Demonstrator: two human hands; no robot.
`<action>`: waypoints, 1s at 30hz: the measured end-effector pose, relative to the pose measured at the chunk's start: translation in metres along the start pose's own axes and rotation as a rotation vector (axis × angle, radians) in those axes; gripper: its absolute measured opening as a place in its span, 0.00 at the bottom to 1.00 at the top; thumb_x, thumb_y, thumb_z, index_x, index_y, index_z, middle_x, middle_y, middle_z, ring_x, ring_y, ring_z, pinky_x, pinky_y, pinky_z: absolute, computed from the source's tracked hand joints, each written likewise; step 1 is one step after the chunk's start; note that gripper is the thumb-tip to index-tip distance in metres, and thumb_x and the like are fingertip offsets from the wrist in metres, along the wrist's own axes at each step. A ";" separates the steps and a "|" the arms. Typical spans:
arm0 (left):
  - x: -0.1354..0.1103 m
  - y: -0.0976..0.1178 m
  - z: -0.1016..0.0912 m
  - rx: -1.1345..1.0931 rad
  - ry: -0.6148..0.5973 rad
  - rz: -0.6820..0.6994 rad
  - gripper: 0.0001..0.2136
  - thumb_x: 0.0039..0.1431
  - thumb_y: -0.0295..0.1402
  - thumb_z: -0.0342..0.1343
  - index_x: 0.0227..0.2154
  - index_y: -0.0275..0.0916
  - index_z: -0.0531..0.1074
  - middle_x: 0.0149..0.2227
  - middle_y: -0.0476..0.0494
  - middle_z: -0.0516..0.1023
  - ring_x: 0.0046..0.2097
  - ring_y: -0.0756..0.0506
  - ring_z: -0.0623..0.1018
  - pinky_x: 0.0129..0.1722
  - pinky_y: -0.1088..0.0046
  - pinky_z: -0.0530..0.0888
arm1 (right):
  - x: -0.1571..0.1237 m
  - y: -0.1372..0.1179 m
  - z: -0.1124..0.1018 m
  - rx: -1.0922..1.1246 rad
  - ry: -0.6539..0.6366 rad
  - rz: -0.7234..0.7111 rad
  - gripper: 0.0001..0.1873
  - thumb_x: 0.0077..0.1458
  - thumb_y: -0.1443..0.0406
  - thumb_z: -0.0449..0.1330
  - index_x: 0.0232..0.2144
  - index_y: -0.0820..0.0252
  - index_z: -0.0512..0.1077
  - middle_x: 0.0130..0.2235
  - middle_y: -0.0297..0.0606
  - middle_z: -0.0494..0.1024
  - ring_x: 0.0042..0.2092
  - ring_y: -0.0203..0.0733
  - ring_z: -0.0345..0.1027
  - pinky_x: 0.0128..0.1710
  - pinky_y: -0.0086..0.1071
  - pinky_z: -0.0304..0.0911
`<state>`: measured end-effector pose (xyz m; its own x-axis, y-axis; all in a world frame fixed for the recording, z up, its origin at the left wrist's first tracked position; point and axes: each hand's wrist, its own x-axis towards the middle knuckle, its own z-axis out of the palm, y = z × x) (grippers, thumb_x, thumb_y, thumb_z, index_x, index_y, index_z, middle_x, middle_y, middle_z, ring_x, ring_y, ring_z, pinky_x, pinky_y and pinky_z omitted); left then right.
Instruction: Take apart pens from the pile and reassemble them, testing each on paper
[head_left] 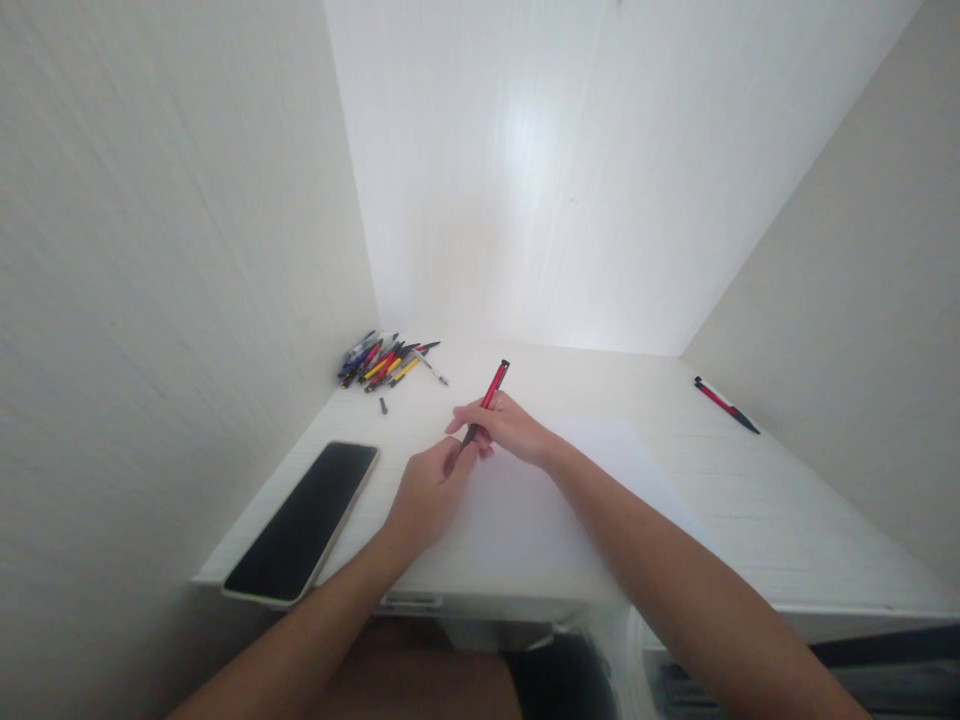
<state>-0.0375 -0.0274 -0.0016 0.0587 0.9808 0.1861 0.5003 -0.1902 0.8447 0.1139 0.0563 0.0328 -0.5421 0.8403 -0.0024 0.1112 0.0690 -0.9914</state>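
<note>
A red pen with dark ends slants between my two hands over the desk. My right hand is closed around its barrel, and its upper end sticks out above the fingers. Lower down, my left hand pinches the dark lower end of the same pen; the very tip is hidden by the fingers. Beneath my hands and right forearm lies a white sheet of paper, with no marks that I can make out.
A black-screened phone lies at the left front edge. Behind it are a small dark piece and a heap of assorted pens against the left wall. Another red, white and black pen lies by the right wall. Walls enclose the desk.
</note>
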 end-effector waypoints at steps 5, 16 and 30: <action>-0.001 -0.004 0.007 0.180 0.060 0.122 0.13 0.66 0.42 0.53 0.33 0.39 0.75 0.33 0.45 0.79 0.37 0.42 0.77 0.40 0.64 0.70 | -0.007 -0.022 -0.036 0.108 0.166 -0.001 0.16 0.64 0.60 0.58 0.36 0.66 0.80 0.31 0.45 0.84 0.25 0.41 0.77 0.23 0.30 0.69; -0.010 -0.021 0.020 0.576 -0.102 0.488 0.15 0.66 0.38 0.56 0.52 0.39 0.76 0.60 0.34 0.77 0.63 0.33 0.72 0.65 0.46 0.64 | -0.017 0.023 -0.083 -0.181 0.287 0.052 0.06 0.61 0.64 0.62 0.34 0.59 0.68 0.30 0.43 0.84 0.28 0.43 0.79 0.25 0.31 0.72; -0.010 -0.013 0.016 0.590 -0.180 0.427 0.17 0.67 0.37 0.54 0.55 0.39 0.75 0.64 0.35 0.74 0.66 0.32 0.69 0.67 0.44 0.62 | -0.018 0.058 -0.094 -0.214 0.386 -0.012 0.08 0.53 0.62 0.63 0.28 0.62 0.74 0.24 0.38 0.79 0.22 0.36 0.70 0.23 0.30 0.67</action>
<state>-0.0306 -0.0344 -0.0226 0.4667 0.8285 0.3094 0.7794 -0.5506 0.2988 0.2082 0.0956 -0.0119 -0.1977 0.9753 0.0984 0.2992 0.1557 -0.9414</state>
